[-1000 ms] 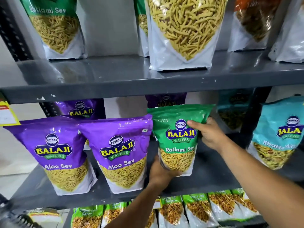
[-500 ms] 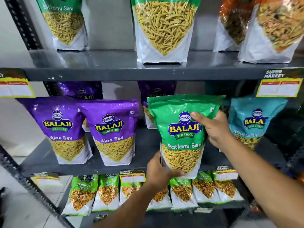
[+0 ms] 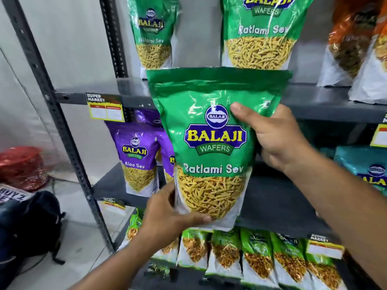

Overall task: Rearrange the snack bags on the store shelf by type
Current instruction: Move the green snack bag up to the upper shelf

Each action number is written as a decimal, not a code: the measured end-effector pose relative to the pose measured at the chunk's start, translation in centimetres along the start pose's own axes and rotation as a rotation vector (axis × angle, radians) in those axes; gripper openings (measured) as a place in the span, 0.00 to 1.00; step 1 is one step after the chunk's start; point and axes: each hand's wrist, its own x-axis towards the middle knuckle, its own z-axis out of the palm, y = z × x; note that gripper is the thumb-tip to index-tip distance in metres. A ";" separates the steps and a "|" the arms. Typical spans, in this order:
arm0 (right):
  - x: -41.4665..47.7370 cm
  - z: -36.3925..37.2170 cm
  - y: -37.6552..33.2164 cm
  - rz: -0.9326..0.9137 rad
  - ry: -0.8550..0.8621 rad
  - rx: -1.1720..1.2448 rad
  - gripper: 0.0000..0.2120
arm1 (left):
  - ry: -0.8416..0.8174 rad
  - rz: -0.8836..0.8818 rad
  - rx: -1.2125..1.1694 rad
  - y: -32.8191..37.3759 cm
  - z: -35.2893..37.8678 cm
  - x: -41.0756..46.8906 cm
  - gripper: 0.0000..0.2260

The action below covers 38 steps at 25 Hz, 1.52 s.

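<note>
A green Ratlami Sev bag [image 3: 211, 130] is held upright in front of the shelves, off the middle shelf [image 3: 272, 201]. My left hand [image 3: 169, 214] grips its bottom left corner. My right hand [image 3: 272, 139] grips its right side, thumb on the front near the logo. On the upper shelf [image 3: 314, 101] stand two more green Ratlami Sev bags, one at the left [image 3: 152, 34] and one [image 3: 259, 32] right behind the held bag's top. Purple Aloo Sev bags [image 3: 136, 155] stand on the middle shelf at the left, partly hidden by the held bag.
Orange bags [image 3: 351, 42] stand at the upper right, a teal bag [image 3: 368, 164] at the middle right, and small green packets [image 3: 257, 254] line the lower shelf. A dark shelf upright [image 3: 62, 130] runs down the left; a black backpack [image 3: 35, 225] and red sack [image 3: 23, 166] sit on the floor.
Both hands have lifted the green Ratlami Sev bag out of the middle shelf and up towards the upper shelf, closer to the camera. The view has shifted left and up.
</note>
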 end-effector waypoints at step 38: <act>0.8 4.7 6.6 -0.256 0.178 -0.436 0.17 | -0.202 -0.020 -0.003 -9.8 -11.6 7.8 0.38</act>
